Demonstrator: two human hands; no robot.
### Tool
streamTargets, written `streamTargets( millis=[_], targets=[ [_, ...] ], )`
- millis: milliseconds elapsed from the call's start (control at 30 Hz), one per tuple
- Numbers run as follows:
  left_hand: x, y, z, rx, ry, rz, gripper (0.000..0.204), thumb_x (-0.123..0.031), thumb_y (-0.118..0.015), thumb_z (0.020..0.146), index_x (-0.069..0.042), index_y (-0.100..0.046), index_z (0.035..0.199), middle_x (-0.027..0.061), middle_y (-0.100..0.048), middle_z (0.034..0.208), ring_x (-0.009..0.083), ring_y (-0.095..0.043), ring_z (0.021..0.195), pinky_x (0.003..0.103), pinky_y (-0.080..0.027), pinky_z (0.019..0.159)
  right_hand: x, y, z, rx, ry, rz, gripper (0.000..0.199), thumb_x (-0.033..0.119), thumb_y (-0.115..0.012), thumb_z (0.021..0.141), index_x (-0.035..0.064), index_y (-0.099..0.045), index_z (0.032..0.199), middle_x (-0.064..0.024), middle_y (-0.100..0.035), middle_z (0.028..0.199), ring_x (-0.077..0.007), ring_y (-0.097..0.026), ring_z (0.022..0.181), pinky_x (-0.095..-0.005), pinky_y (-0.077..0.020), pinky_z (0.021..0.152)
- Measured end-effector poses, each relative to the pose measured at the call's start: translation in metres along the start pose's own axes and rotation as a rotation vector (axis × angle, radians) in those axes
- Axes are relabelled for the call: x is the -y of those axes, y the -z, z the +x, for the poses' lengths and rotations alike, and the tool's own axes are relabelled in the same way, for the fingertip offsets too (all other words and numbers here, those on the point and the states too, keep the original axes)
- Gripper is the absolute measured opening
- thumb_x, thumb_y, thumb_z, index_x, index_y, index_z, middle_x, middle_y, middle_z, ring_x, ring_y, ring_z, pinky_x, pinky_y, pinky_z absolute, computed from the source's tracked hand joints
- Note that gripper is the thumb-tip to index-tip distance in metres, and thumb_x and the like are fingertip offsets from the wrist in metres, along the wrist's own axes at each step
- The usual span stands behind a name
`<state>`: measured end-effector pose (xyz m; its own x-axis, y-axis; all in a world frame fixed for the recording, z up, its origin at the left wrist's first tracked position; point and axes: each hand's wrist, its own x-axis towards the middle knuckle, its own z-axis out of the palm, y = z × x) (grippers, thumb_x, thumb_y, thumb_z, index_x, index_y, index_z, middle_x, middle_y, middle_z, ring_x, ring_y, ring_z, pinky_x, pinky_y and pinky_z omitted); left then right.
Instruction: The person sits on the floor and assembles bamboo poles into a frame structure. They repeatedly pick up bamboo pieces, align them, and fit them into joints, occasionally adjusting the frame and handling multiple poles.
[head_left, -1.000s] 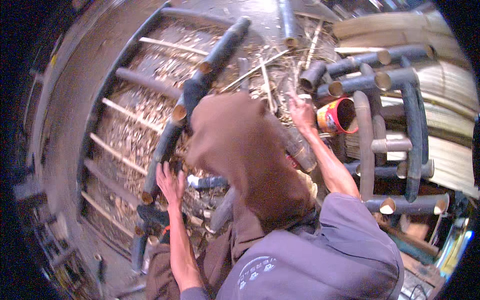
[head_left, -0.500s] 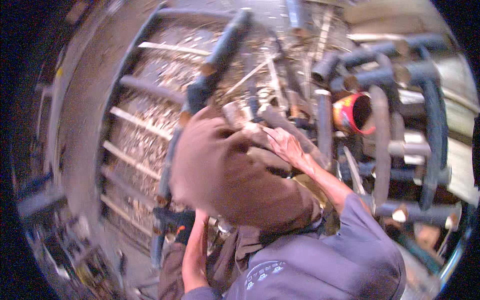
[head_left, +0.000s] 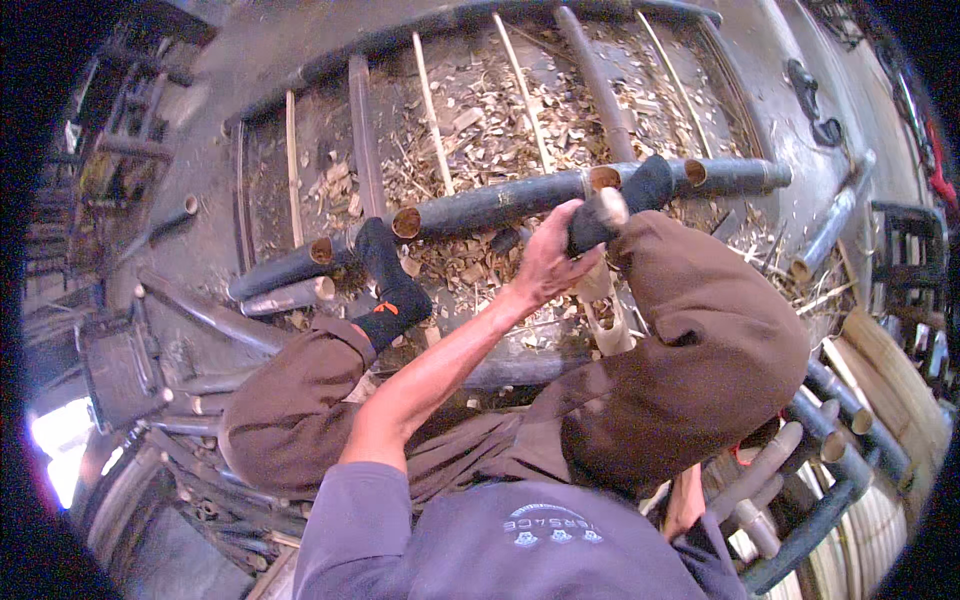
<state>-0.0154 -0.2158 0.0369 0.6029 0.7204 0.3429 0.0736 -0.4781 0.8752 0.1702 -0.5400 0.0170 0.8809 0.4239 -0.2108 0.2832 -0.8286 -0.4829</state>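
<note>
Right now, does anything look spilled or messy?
Yes, wood chips lie scattered over the floor, some between the rungs of the big ladder-like frame. They look messy because they are loose and strewn every which way.

A black tube (head_left: 586,236) with a cream end shows at the centre of the frame, above plain brown trousers (head_left: 690,340). At the lower edge, a violet-grey shirt (head_left: 440,540) bears a pale curved print over three small motifs. Black socks (head_left: 378,258), one flashed with orange, appear along a blue-grey pole (head_left: 490,207) dotted with rust-brown rounds. Cream and purplish-brown slats (head_left: 433,115) stripe the top, amid speckled tan chips (head_left: 467,120); streaked tan boards (head_left: 885,350) line the right.
</note>
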Motion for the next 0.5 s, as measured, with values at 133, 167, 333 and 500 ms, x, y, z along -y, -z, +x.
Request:
streamTargets(
  millis=[133,167,333,500],
  targets=[
    [-0.011,-0.014,0.037,-0.032,0.012,-0.16,0.059,-0.027,-0.078,0.076,-0.007,-0.047,0.122,0.0171,-0.063,0.101,0.0318,-0.064,0.093,0.039,-0.05,0.082,0.0,0.131,0.013,-0.232,-0.093,0.206,0.06,0.045,-0.05,0.09,0.0069,-0.041,0.136,-0.0159,-0.055,0.109,-0.0309,-0.055,0.099,-0.045,-0.0443,0.091],
    [-0.01,-0.012,0.041,-0.038,0.024,-0.178,0.058,-0.028,-0.078,0.075,-0.007,-0.049,0.12,0.0168,-0.063,0.1,0.0319,-0.064,0.093,0.039,-0.05,0.082,0.015,0.165,0.017,-0.278,-0.084,0.294,0.061,0.046,-0.05,0.09,0.0067,-0.041,0.136,-0.0157,-0.054,0.109,-0.0305,-0.055,0.099,-0.0447,-0.0441,0.091],
    [0.002,-0.01,0.058,-0.169,0.109,-0.122,0.056,-0.03,-0.079,0.068,-0.008,-0.05,0.111,0.0156,-0.063,0.094,0.0369,-0.063,0.086,0.044,-0.05,0.074,0.16,0.291,0.005,-0.243,0.194,0.851,0.064,0.051,-0.049,0.09,0.0056,-0.041,0.135,-0.0145,-0.053,0.109,-0.0285,-0.054,0.1,-0.0433,-0.0426,0.094],
    [0.038,-0.005,0.056,-0.212,0.277,-0.108,0.053,-0.029,-0.08,0.066,-0.009,-0.054,0.107,0.0141,-0.065,0.093,0.0364,-0.064,0.086,0.044,-0.052,0.074,0.269,0.222,0.008,0.271,0.498,1.158,0.058,0.05,-0.052,0.09,0.0008,-0.046,0.119,-0.013,-0.052,0.1,-0.0261,-0.053,0.096,-0.0395,-0.0459,0.089]
  ],
)
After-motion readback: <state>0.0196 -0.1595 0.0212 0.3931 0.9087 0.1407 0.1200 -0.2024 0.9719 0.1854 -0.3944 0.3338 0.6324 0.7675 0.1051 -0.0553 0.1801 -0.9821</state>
